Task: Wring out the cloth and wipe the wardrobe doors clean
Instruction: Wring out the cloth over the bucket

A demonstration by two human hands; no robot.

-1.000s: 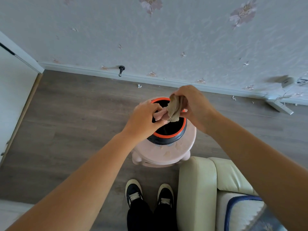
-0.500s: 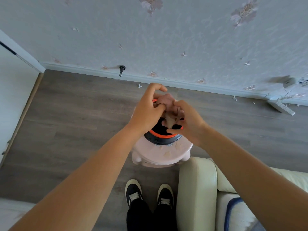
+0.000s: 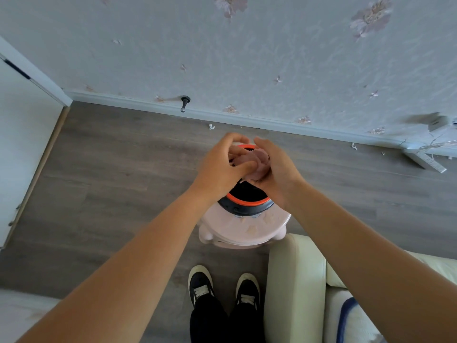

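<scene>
Clerk: Moved since half a second back: right hand [image 3: 275, 169] up level with left hand [image 3: 221, 168]; cloth [image 3: 258, 161] bunched tighter.
Checker: Grip?
Clerk: Both hands curled round the pink cloth, pressed together, over black bucket [image 3: 247, 202], orange rim.
Checker: Beneath?
Clerk: Pink stool [image 3: 244, 231], wood floor [image 3: 111, 169]. Near right, cream sofa [image 3: 291, 280]. Near, black shoes [image 3: 200, 285]. Far, doorstop [image 3: 185, 103].

We saw only a crumpled bit of the cloth [image 3: 257, 160]; the left hand [image 3: 218, 169] and right hand [image 3: 278, 169] hid the rest, and much of the mouth of the bucket [image 3: 247, 203]. The sofa [image 3: 294, 280] ran off the right and bottom edges. We could not tell what the white scraps [image 3: 211, 126] were.
</scene>
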